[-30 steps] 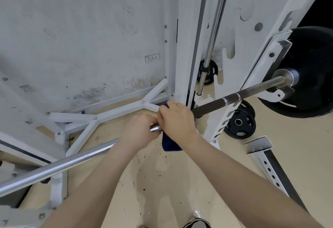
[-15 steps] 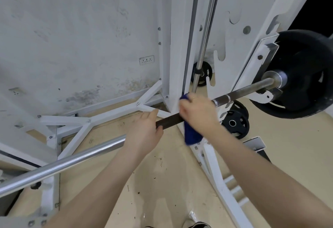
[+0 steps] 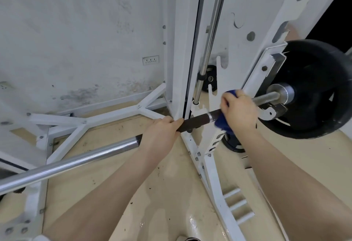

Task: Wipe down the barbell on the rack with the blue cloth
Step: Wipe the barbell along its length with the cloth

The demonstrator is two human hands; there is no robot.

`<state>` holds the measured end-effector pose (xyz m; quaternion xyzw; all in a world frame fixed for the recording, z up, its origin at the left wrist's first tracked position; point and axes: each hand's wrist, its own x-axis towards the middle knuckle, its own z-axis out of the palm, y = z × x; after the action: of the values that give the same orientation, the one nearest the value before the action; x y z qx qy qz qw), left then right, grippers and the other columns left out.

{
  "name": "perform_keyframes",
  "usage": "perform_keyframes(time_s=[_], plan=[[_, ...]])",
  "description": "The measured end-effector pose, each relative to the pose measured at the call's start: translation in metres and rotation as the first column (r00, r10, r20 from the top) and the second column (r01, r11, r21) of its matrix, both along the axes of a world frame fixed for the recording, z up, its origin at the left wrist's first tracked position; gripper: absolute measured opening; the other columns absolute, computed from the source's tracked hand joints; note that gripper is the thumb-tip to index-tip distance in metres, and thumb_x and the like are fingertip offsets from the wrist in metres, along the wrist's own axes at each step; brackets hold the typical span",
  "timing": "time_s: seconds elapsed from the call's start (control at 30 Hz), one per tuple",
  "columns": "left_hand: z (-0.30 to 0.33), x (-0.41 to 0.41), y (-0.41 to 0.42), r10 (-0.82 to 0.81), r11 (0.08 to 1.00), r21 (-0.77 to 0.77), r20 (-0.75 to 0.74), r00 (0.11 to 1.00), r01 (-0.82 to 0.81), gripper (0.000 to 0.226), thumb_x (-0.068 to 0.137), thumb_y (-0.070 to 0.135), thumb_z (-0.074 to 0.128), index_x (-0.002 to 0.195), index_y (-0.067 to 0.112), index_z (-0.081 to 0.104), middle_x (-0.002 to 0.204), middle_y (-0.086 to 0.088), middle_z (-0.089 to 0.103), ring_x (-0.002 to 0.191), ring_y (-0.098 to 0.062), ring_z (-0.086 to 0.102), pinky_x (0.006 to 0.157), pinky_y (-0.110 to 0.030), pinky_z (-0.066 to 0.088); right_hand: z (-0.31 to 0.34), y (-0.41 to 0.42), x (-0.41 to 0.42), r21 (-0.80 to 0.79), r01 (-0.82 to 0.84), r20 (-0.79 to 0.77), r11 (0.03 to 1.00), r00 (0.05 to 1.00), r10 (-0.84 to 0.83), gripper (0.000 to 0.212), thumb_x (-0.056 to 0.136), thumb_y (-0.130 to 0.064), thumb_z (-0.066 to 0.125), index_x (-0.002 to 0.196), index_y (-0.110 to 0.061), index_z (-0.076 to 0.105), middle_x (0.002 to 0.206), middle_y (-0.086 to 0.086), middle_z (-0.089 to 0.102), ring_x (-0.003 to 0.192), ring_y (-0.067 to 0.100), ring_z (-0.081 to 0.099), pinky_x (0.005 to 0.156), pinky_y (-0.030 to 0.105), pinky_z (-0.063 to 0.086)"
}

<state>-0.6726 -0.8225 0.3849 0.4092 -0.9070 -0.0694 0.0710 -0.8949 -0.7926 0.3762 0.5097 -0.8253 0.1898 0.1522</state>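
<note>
My right hand point(image 3: 240, 111) has its grip wrapped round the crumpled blue cloth point(image 3: 223, 124) on the long steel barbell point(image 3: 198, 121), close to the black weight plate point(image 3: 320, 88). My left hand point(image 3: 159, 135) has its fingers curled round the bar's dark knurled part beside the white metal rack point(image 3: 182, 53).

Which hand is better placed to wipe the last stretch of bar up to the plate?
Right. The right hand already grips the blue cloth around the barbell, nearest the plate; the left hand holds the bar barehanded, farther away.
</note>
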Motion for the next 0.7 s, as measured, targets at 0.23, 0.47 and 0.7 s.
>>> perform_keyframes(time_s=[0.23,0.47,0.7], plan=[[-0.009,-0.004,0.005,0.077,0.995,0.068,-0.154,0.985,-0.067,0.038,0.095,0.02,0.045,0.132,0.022,0.047,0.113,-0.003,0.06,0.096,-0.027,0.055,0.073,-0.035,0.046,-0.002,0.004,0.035,0.023,-0.328,-0.016,0.945,0.945,0.328,0.016,0.087,-0.024,0.058,0.084,-0.014,0.069,0.083,0.009,0.059,0.061,0.026,0.056,0.051,0.029,0.046],[-0.008,-0.005,0.006,0.088,0.993,0.088,-0.178,0.98,-0.073,0.035,0.093,0.019,0.049,0.128,0.021,0.052,0.109,-0.005,0.061,0.093,-0.029,0.057,0.077,-0.042,0.049,0.003,-0.016,-0.025,0.004,0.027,0.158,1.0,0.987,-0.028,0.027,0.092,-0.024,0.045,0.095,-0.011,0.069,0.091,0.014,0.058,0.078,0.034,0.056,0.059,0.031,0.035],[-0.002,-0.003,0.006,0.072,0.993,0.101,-0.186,0.98,-0.054,0.033,0.092,0.018,0.051,0.125,0.017,0.054,0.106,-0.007,0.063,0.094,-0.029,0.057,0.076,-0.04,0.049,0.004,-0.006,0.03,0.074,-0.361,-0.052,0.93,0.93,0.365,0.028,0.087,-0.029,0.045,0.079,-0.015,0.067,0.076,0.005,0.059,0.066,0.025,0.057,0.053,0.026,0.039]])
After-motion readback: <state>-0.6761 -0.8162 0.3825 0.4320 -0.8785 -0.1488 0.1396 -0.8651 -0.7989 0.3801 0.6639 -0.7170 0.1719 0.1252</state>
